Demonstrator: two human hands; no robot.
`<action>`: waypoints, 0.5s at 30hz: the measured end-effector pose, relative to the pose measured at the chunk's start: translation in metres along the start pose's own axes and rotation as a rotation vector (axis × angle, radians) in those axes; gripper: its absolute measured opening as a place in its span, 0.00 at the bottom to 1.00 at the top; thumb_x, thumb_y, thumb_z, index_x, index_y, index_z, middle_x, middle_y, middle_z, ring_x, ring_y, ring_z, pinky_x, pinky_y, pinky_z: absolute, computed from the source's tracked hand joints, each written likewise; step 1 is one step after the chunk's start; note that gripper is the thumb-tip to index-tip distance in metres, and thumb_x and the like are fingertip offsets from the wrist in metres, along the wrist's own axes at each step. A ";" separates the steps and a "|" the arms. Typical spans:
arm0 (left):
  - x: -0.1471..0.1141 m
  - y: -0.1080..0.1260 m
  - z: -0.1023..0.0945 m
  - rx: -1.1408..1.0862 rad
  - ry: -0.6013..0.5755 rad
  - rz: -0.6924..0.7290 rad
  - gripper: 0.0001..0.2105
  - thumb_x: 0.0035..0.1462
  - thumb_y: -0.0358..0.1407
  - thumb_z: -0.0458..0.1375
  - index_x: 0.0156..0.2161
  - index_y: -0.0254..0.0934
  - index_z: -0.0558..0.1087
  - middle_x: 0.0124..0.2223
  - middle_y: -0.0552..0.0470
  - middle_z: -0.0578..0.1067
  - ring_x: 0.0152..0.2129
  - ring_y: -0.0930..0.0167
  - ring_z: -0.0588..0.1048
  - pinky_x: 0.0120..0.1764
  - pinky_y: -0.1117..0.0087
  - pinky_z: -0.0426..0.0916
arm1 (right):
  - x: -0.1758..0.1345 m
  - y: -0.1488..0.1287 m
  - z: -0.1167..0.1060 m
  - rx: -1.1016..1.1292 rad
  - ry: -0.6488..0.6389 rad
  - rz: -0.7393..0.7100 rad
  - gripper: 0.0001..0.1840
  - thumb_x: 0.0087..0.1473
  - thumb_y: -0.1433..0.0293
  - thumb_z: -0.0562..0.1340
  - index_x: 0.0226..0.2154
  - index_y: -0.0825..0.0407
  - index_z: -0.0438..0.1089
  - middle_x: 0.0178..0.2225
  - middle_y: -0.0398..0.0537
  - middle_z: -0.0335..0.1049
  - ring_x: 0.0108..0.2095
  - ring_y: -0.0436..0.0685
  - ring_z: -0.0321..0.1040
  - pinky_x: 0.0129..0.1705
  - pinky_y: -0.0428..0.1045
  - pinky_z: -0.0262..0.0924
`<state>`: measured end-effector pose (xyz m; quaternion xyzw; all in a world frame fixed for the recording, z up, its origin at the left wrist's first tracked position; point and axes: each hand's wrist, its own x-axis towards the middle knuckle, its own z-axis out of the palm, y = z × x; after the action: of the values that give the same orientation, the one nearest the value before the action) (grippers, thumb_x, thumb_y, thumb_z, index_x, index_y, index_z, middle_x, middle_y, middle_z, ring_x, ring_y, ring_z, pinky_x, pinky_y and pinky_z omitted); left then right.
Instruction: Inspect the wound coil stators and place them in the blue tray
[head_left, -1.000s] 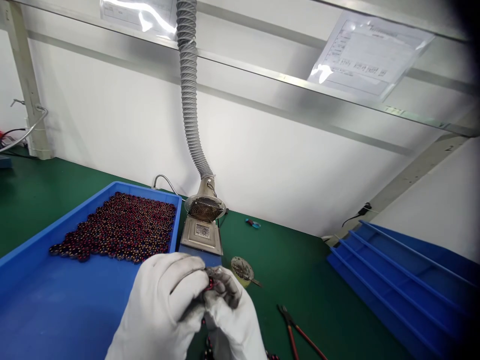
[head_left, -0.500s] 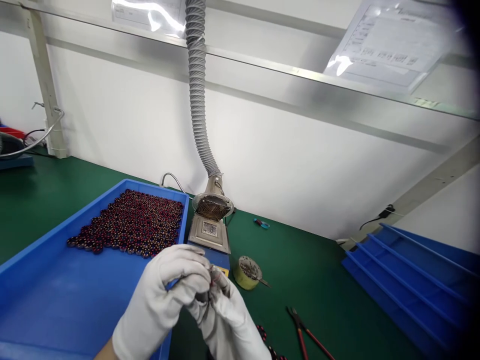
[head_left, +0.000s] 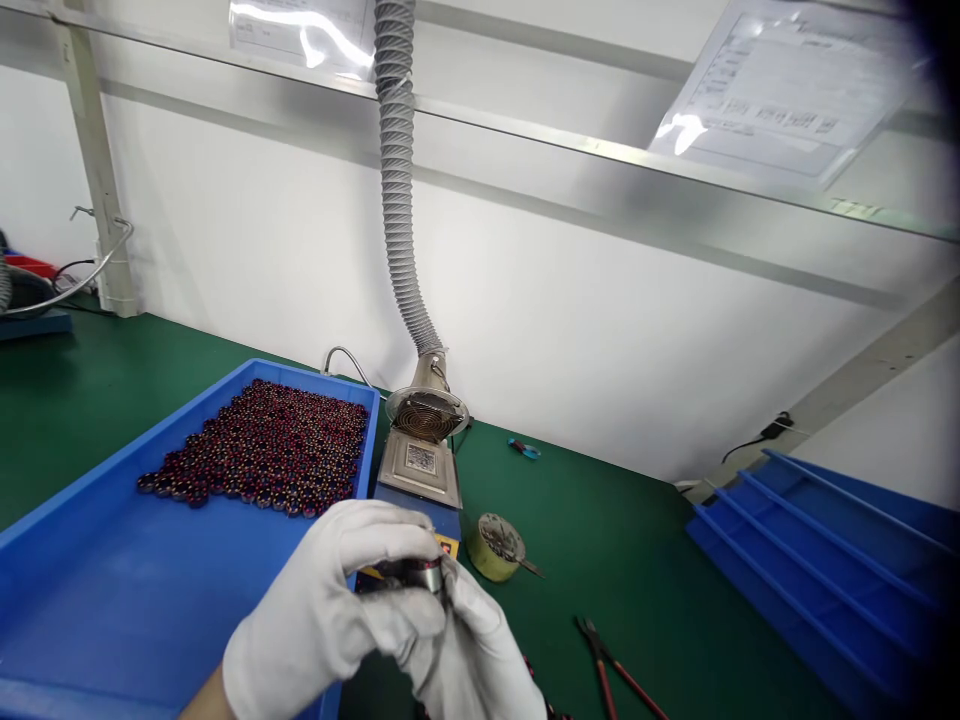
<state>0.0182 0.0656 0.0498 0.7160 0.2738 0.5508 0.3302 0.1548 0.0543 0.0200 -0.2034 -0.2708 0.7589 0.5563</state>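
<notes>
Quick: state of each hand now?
Left hand: closed, holding a round metal-sided part.
Right hand: curled at its edge; grip cannot be told.

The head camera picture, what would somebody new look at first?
Probably the big blue tray on the left, with lots of little dark, reddish parts crowded toward its far end. Next, the grey ribbed hose hanging down near the middle. Then the white-gloved hands at the bottom: the left hand grips a small shiny part, with the right hand close beside it.

The hands (head_left: 315, 600) partly hide the small metallic part (head_left: 429, 575).
</notes>
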 end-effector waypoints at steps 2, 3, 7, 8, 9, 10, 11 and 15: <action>0.000 -0.002 0.000 -0.076 0.025 -0.036 0.07 0.49 0.30 0.60 0.33 0.44 0.75 0.37 0.54 0.75 0.38 0.68 0.71 0.43 0.72 0.65 | 0.009 -0.003 -0.010 -0.062 -0.035 0.040 0.12 0.38 0.69 0.69 0.31 0.50 0.72 0.25 0.43 0.73 0.30 0.55 0.70 0.37 0.53 0.66; 0.001 -0.003 0.001 -0.132 0.055 -0.064 0.04 0.50 0.30 0.59 0.30 0.42 0.75 0.34 0.53 0.75 0.35 0.68 0.72 0.41 0.72 0.66 | 0.015 -0.006 -0.015 -0.086 -0.055 0.057 0.11 0.37 0.69 0.69 0.29 0.50 0.72 0.22 0.42 0.72 0.27 0.54 0.70 0.36 0.52 0.66; -0.001 -0.001 -0.001 -0.386 0.255 -0.197 0.06 0.52 0.34 0.58 0.26 0.39 0.74 0.31 0.53 0.75 0.31 0.69 0.72 0.35 0.73 0.68 | 0.031 -0.016 -0.031 -0.134 -0.105 0.121 0.06 0.41 0.68 0.68 0.24 0.50 0.70 0.18 0.39 0.71 0.22 0.51 0.69 0.33 0.51 0.67; -0.001 0.000 -0.003 -0.407 0.309 -0.232 0.06 0.52 0.36 0.58 0.27 0.39 0.74 0.32 0.52 0.75 0.32 0.68 0.72 0.36 0.73 0.68 | 0.032 -0.017 -0.034 -0.144 -0.114 0.131 0.06 0.41 0.68 0.67 0.25 0.50 0.70 0.20 0.40 0.72 0.22 0.51 0.69 0.33 0.52 0.67; -0.001 0.002 -0.005 -0.390 0.329 -0.276 0.05 0.52 0.37 0.59 0.28 0.39 0.74 0.34 0.52 0.75 0.34 0.67 0.72 0.37 0.73 0.68 | 0.033 -0.018 -0.036 -0.151 -0.121 0.137 0.06 0.40 0.69 0.68 0.26 0.50 0.71 0.22 0.41 0.73 0.24 0.51 0.70 0.34 0.52 0.67; 0.000 0.004 -0.008 -0.348 0.309 -0.336 0.04 0.50 0.36 0.60 0.30 0.39 0.74 0.37 0.51 0.75 0.36 0.66 0.72 0.38 0.72 0.68 | 0.032 -0.018 -0.038 -0.155 -0.122 0.132 0.08 0.39 0.71 0.69 0.26 0.50 0.71 0.23 0.42 0.74 0.25 0.52 0.71 0.36 0.52 0.67; 0.000 0.006 -0.010 -0.297 0.241 -0.397 0.04 0.47 0.35 0.61 0.32 0.39 0.75 0.39 0.51 0.75 0.37 0.65 0.72 0.39 0.72 0.68 | 0.032 -0.017 -0.040 -0.154 -0.116 0.117 0.10 0.37 0.72 0.70 0.27 0.50 0.71 0.25 0.42 0.74 0.26 0.52 0.72 0.37 0.52 0.66; 0.003 0.010 -0.008 -0.281 -0.040 -0.482 0.07 0.43 0.28 0.57 0.30 0.38 0.75 0.38 0.51 0.73 0.34 0.67 0.72 0.36 0.73 0.67 | 0.029 -0.015 -0.043 -0.146 -0.062 0.055 0.10 0.37 0.69 0.70 0.27 0.48 0.71 0.24 0.40 0.75 0.25 0.51 0.72 0.36 0.50 0.67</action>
<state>0.0118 0.0633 0.0608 0.5883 0.3506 0.4746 0.5530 0.1830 0.0933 -0.0038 -0.2270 -0.3368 0.7580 0.5104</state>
